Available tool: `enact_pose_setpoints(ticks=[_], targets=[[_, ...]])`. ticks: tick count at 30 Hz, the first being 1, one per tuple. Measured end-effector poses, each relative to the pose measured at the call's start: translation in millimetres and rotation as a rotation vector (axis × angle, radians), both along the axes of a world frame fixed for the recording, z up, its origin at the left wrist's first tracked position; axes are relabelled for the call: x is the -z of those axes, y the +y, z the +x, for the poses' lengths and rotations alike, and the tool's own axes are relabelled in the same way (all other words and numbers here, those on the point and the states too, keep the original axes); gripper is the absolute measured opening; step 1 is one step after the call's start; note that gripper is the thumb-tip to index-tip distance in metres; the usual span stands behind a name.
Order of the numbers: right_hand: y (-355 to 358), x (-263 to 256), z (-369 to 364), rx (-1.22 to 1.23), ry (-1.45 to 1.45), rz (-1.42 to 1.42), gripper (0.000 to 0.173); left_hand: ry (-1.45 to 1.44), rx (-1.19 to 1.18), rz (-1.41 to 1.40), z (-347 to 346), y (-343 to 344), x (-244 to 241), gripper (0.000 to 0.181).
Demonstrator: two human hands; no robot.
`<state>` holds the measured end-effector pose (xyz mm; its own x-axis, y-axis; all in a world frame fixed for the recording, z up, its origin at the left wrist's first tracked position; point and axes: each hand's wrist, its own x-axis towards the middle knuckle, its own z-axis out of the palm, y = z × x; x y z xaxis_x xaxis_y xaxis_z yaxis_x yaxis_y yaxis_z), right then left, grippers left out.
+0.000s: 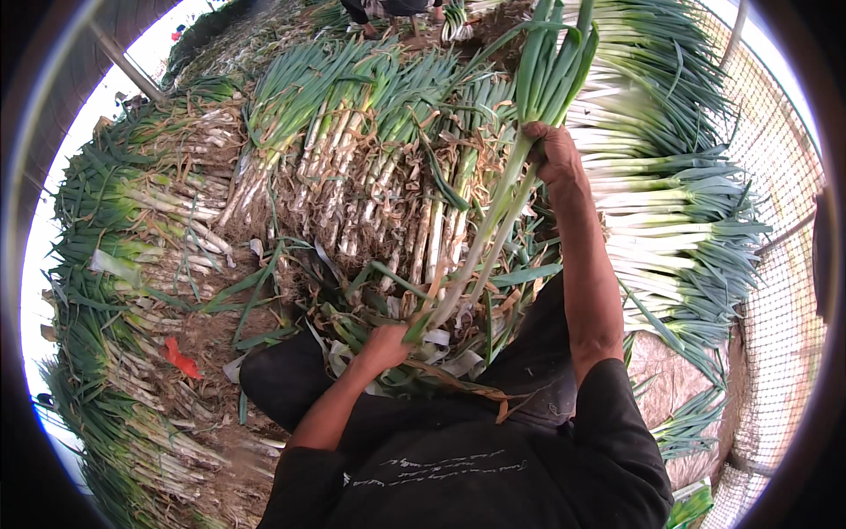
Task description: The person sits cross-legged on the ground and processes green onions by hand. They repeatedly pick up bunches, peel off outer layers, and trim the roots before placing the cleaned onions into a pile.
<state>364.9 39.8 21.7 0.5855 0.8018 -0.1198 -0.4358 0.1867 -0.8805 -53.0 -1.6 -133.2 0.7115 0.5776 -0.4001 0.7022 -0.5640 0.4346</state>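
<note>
My right hand (555,151), raised at the upper right of centre, grips long green onions (499,198) where the pale stems meet the green leaves. Their leaves fan out above that hand, and the white stems slant down to the left toward my lap. Low at centre, my left hand (386,347) is closed around a green leaf strip beside the lower ends of the stems. Its fingertips are partly hidden. Peeled leaves and dry husks (456,364) lie over my lap. Unpeeled green onions (350,152) with brown husks and roots lie in front of me.
Clean green onions with white stems (654,225) are stacked along the right, beside a mesh wall (780,278). More rooted green onions (152,264) spread along the left, near a red scrap (182,358). Another person (390,8) is partly visible at the top.
</note>
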Motion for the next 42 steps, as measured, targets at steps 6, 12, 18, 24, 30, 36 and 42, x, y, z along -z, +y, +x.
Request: enact_pose_setpoints(ticks=[6,12,18,24,30,36,42], targets=[[-12,1,25,-0.029,0.188,0.155,0.021,0.638,0.175,0.009,-32,7,-6,0.019],[-11,3,2,-0.298,0.272,0.321,0.028,-0.45,0.02,0.294,81,19,-136,0.036],[3,17,-4,-0.429,0.279,0.337,0.035,-0.72,-0.178,-0.001,159,20,-145,0.038],[0,19,-8,-0.368,0.255,0.315,0.036,-0.911,-0.177,0.13,161,22,-117,0.033],[0,3,-36,-0.256,0.245,0.232,0.026,-0.805,-0.172,0.274,156,22,-116,0.028],[-1,13,-37,-0.445,0.309,0.371,0.033,-0.819,-0.371,-0.612,142,38,-118,0.029],[4,18,-44,-0.525,0.303,0.425,0.044,-0.984,-0.402,-0.838,134,37,-121,0.042]])
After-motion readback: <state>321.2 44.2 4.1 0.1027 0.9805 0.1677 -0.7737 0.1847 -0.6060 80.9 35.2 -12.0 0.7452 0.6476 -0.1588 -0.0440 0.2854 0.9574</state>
